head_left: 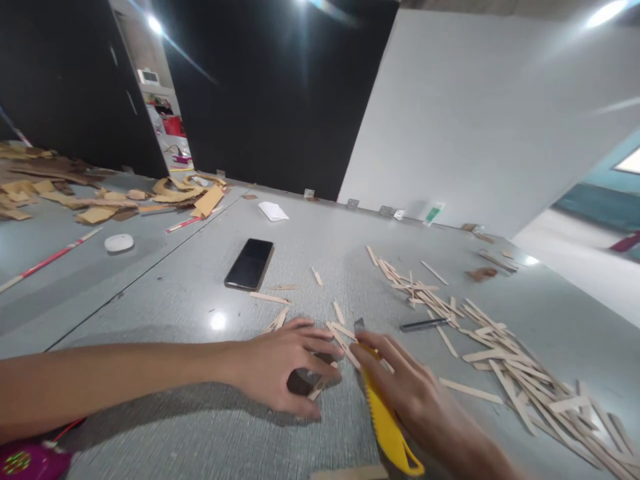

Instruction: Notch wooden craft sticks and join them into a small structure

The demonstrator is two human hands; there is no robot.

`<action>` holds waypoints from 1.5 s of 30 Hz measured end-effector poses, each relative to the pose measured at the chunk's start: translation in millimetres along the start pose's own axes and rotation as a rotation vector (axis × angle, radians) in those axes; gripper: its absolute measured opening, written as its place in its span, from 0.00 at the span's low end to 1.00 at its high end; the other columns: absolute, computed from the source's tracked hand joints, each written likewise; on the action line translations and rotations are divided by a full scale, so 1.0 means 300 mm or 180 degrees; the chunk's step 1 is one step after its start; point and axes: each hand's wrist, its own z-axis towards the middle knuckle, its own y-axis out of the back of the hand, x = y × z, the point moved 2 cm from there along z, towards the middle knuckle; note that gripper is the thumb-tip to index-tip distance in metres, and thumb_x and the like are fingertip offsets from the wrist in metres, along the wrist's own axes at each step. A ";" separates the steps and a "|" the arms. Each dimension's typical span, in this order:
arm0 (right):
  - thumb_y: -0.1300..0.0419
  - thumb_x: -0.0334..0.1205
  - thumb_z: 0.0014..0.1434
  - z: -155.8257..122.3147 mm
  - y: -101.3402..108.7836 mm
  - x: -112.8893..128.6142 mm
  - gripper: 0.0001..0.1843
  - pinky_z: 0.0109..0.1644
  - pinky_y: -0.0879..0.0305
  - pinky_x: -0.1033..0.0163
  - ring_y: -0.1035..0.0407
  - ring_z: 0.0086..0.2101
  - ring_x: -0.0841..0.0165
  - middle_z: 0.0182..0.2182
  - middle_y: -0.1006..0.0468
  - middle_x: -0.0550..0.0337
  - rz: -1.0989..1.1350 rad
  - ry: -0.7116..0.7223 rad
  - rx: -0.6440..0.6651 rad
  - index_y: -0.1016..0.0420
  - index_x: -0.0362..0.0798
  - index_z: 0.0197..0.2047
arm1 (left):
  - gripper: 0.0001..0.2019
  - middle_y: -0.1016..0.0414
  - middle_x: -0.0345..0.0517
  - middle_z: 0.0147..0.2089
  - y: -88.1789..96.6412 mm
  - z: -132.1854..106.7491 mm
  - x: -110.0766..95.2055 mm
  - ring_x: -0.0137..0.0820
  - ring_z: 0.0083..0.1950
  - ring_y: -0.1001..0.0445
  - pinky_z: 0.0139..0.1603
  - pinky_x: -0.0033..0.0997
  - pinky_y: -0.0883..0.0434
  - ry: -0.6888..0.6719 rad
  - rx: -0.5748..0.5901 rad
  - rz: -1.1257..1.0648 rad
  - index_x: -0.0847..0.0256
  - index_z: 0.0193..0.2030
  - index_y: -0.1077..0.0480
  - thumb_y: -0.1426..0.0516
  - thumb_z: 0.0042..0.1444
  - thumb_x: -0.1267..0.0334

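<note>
My right hand point(413, 387) is closed around a yellow utility knife point(387, 427), whose short blade pokes out past the fingertips toward the far side of the table. To its left, my left hand point(285, 367) is low over the table with fingers curved and thumb apart. A small wooden piece point(320, 388) shows in the gap between that thumb and the fingers; whether they touch it I cannot tell. Thin wooden sticks point(345, 343) lie between the two hands, close to the blade. More short pieces point(270, 298) lie beyond my left hand.
A pile of wooden sticks point(520, 367) spreads along the right, with a dark slim tool point(423, 325) beside it. Beyond my left hand lies a black phone point(250, 264). Farther left are a white case point(119, 243) and brown scraps point(100, 200). A purple object point(35, 460) sits bottom left.
</note>
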 end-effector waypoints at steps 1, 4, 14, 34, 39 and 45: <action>0.49 0.21 0.66 0.008 -0.002 -0.023 0.23 0.50 0.17 0.45 0.22 0.55 0.45 0.56 0.20 0.34 0.0025 -0.0128 0.0134 0.25 0.42 0.60 | 0.25 0.31 0.50 0.75 -0.002 0.001 0.000 0.54 0.76 0.36 0.77 0.60 0.49 -0.0011 -0.0001 -0.0009 0.49 0.63 0.22 0.32 0.60 0.49; 0.47 0.17 0.60 0.030 0.008 -0.107 0.32 0.49 0.17 0.52 0.18 0.51 0.54 0.54 0.18 0.45 0.0144 -0.0327 0.0304 0.25 0.50 0.63 | 0.26 0.30 0.50 0.74 -0.007 0.003 0.001 0.53 0.75 0.35 0.77 0.59 0.49 -0.0030 -0.0022 -0.0029 0.49 0.63 0.22 0.32 0.59 0.49; 0.42 0.45 0.77 0.026 0.091 -0.614 0.13 0.54 0.22 0.51 0.22 0.50 0.59 0.57 0.20 0.53 0.0220 -0.1734 -0.0275 0.21 0.51 0.57 | 0.28 0.24 0.58 0.68 -0.018 -0.003 0.004 0.53 0.69 0.27 0.74 0.60 0.41 -0.0168 -0.0442 -0.0004 0.56 0.62 0.23 0.33 0.60 0.44; 0.36 0.40 0.70 0.176 0.117 0.042 0.05 0.32 0.32 0.68 0.24 0.28 0.70 0.27 0.18 0.67 0.2247 -0.1357 -0.0621 0.24 0.53 0.39 | 0.25 0.15 0.49 0.52 0.002 -0.025 -0.065 0.37 0.51 0.16 0.52 0.36 0.20 0.0676 -0.2040 -0.1402 0.54 0.67 0.32 0.34 0.66 0.59; 0.37 0.39 0.71 0.164 0.090 0.068 0.05 0.33 0.30 0.70 0.23 0.28 0.70 0.27 0.18 0.68 0.2211 -0.1174 -0.0677 0.24 0.54 0.40 | 0.16 0.14 0.47 0.45 0.011 -0.026 -0.086 0.36 0.46 0.18 0.50 0.35 0.22 0.0544 -0.2172 -0.1376 0.57 0.56 0.21 0.32 0.63 0.59; 0.36 0.36 0.69 0.149 0.084 0.059 0.06 0.31 0.30 0.69 0.25 0.26 0.70 0.26 0.18 0.67 0.1964 -0.1022 -0.0978 0.21 0.53 0.38 | 0.18 0.13 0.47 0.49 0.028 -0.026 -0.103 0.35 0.48 0.16 0.53 0.34 0.22 0.0194 -0.2083 -0.1190 0.55 0.60 0.21 0.37 0.64 0.69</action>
